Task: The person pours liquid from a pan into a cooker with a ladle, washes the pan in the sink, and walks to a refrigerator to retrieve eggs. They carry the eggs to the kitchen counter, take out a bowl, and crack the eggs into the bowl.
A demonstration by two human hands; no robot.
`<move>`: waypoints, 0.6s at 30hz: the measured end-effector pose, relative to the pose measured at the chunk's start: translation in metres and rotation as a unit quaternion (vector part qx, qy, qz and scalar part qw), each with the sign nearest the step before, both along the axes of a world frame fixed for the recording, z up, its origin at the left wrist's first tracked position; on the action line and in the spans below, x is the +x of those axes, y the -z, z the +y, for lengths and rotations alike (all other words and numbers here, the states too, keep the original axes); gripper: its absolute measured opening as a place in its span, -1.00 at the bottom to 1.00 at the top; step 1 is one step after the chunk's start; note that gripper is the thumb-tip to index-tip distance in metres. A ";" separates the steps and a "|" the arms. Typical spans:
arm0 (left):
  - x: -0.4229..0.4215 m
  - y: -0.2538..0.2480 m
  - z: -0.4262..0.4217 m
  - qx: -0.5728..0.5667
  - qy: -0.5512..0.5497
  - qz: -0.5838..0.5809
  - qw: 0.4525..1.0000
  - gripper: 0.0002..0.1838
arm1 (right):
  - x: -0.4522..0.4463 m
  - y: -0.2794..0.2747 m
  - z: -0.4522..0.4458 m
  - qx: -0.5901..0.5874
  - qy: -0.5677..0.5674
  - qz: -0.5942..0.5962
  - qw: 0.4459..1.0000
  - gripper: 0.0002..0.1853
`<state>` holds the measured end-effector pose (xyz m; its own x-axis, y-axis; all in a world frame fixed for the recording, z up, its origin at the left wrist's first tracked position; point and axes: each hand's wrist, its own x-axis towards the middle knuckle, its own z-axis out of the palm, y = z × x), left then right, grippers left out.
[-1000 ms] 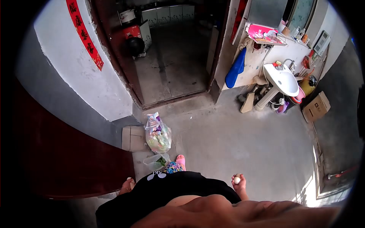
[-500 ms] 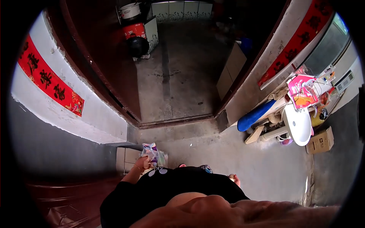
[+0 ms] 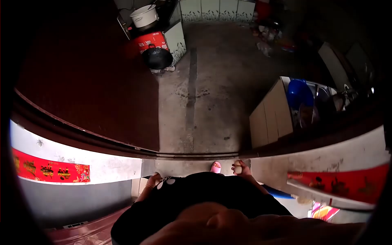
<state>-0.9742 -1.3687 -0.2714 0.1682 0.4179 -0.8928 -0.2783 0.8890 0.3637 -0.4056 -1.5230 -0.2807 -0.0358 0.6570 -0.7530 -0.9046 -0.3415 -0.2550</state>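
Note:
My right hand (image 3: 246, 169) is closed around a pale, rounded, egg-like thing (image 3: 238, 167), low in the head view and just right of my body. On the other side, my left hand (image 3: 153, 181) is curled closed beside my dark shirt (image 3: 196, 192). What lies inside its fingers is hidden, and no bag shows there now. A foot in a pink slipper (image 3: 216, 166) is in front of me, just short of the door sill (image 3: 196, 155).
Beyond the doorway, a black wok (image 3: 157, 58) and a white pot (image 3: 144, 17) are at the far left. A cabinet (image 3: 269, 116) with a blue basin (image 3: 300, 94) stands at the right. A dark door leaf (image 3: 94, 81) lines the left side.
I have moved forward to the doorway. The plastic bag by my left hand has gone out of sight. My right hand is farther forward and its pale thing shows more plainly.

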 end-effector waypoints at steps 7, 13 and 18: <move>0.003 0.016 0.056 0.040 -0.021 0.077 0.996 -0.93 | 0.051 -0.017 0.257 0.091 -0.069 0.012 0.993 -0.71; 0.039 0.066 0.189 0.413 0.337 0.246 0.810 -0.95 | 0.080 -0.047 0.396 0.084 -0.067 0.014 0.994 -0.63; 0.083 0.079 0.389 0.418 0.379 0.210 0.798 -0.92 | 0.134 -0.034 0.462 0.043 -0.003 0.029 0.999 -0.56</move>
